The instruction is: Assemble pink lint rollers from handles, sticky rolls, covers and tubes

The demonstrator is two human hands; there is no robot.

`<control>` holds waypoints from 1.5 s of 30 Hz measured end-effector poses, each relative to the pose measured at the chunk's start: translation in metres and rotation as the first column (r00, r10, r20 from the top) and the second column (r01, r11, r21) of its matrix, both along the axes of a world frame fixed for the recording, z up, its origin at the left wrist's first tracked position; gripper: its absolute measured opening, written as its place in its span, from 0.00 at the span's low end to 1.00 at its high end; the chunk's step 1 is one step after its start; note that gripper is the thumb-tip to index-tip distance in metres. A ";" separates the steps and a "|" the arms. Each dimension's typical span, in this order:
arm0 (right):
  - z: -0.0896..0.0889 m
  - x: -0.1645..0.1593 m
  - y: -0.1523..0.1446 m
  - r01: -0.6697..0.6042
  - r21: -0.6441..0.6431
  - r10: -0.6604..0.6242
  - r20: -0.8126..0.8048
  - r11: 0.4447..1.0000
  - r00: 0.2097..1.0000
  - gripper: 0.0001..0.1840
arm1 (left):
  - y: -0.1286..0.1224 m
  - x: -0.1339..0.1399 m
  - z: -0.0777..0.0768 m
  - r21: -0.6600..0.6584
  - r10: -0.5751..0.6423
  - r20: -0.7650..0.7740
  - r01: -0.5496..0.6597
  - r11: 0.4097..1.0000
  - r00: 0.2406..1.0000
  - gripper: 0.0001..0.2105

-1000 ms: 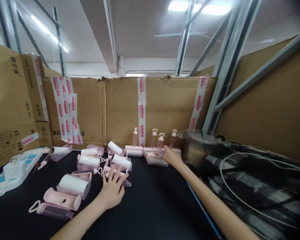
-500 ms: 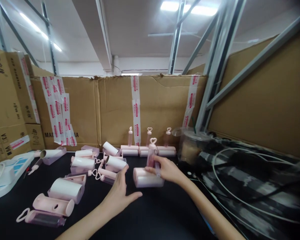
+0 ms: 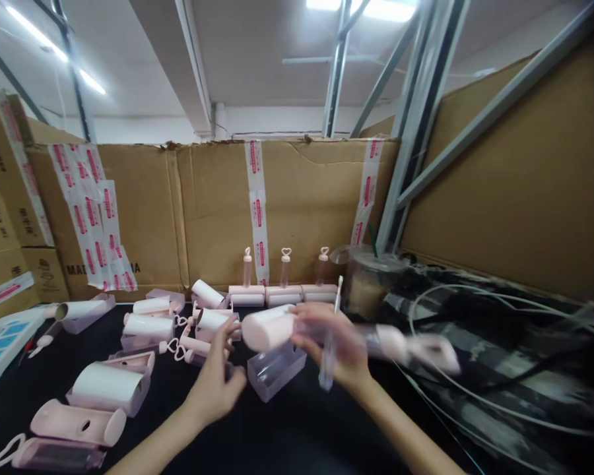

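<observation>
My right hand (image 3: 332, 348) grips a pink lint roller (image 3: 270, 328) held sideways above the black table; its white roll points left and its blurred handle (image 3: 416, 346) sticks out to the right. A clear plastic cover (image 3: 273, 371) sits just below the roll, by my left hand (image 3: 212, 388). My left hand's fingers are apart, reaching toward the roll's left end and the cover; whether they touch is unclear. Three finished rollers (image 3: 282, 289) stand upright along the cardboard wall behind.
Several pink rollers, white rolls and covers (image 3: 109, 390) lie across the left of the table. A lidded drink cup (image 3: 367, 285) stands back right beside white cables (image 3: 480, 343). Taped cardboard boxes (image 3: 287, 198) wall in the back and sides.
My right hand took a roller from the back row, drew it toward me and tipped it sideways. The clear cover has come off below it. My left hand moved right toward it.
</observation>
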State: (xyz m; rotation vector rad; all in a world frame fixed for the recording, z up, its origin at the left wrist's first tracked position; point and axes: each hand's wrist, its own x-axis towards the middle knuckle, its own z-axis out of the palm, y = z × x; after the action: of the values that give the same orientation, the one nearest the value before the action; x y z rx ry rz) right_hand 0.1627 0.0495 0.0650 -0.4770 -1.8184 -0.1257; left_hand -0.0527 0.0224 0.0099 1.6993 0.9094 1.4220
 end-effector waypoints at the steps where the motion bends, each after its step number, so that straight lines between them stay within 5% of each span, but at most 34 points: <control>1: -0.002 -0.005 -0.005 -0.071 0.114 0.061 0.083 0.991 0.995 0.13 | -0.003 -0.003 0.008 -0.115 -0.090 0.165 0.110 0.987 0.982 0.33; 4: -0.006 -0.020 -0.019 -0.261 0.258 0.135 0.421 0.930 0.897 0.13 | -0.008 -0.010 0.025 -0.406 -0.276 0.458 0.475 0.781 0.845 0.31; 6: -0.003 -0.028 -0.028 -0.293 0.170 0.137 0.600 0.941 0.788 0.12 | -0.009 -0.012 0.028 -0.502 -0.305 0.460 0.528 0.685 0.834 0.29; 9: 0.009 -0.028 -0.038 -0.222 -0.088 0.219 0.702 0.971 0.677 0.15 | -0.010 -0.012 0.023 -0.573 -0.180 0.313 0.337 0.747 0.933 0.22; 13: 0.019 -0.012 -0.046 -0.205 -0.336 0.331 0.381 0.919 0.863 0.07 | -0.011 -0.012 0.019 -0.413 -0.132 -0.077 0.088 0.906 0.988 0.15; 16: 0.016 -0.009 -0.050 -0.263 -0.425 0.422 0.339 0.866 0.841 0.19 | -0.011 -0.011 0.020 -0.285 -0.129 -0.280 0.046 0.957 0.951 0.15; 21: 0.006 -0.024 -0.053 -0.219 -0.392 0.429 0.603 0.894 0.673 0.13 | -0.012 -0.009 0.017 -0.260 -0.127 -0.336 0.038 0.965 0.933 0.16; 26: 0.002 -0.028 -0.051 -0.123 -0.367 0.349 0.652 0.922 0.673 0.12 | -0.014 -0.008 0.014 -0.263 -0.143 -0.325 0.056 0.963 0.935 0.16; 34: 0.000 -0.030 -0.054 -0.204 -0.276 0.340 0.670 0.939 0.660 0.11 | -0.012 -0.008 0.010 -0.251 -0.125 -0.322 0.043 0.967 0.939 0.16; 45: -0.011 -0.045 -0.058 0.145 -0.027 -0.071 0.776 0.989 0.627 0.07 | -0.009 -0.010 0.006 -0.212 -0.043 -0.294 -0.021 0.977 0.955 0.12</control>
State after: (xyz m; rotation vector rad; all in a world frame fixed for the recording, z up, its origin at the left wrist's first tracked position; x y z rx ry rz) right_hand 0.1174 -0.0085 0.0545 -0.6596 -2.6640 -0.3875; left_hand -0.0632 0.0137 0.0160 1.7758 1.1695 1.0327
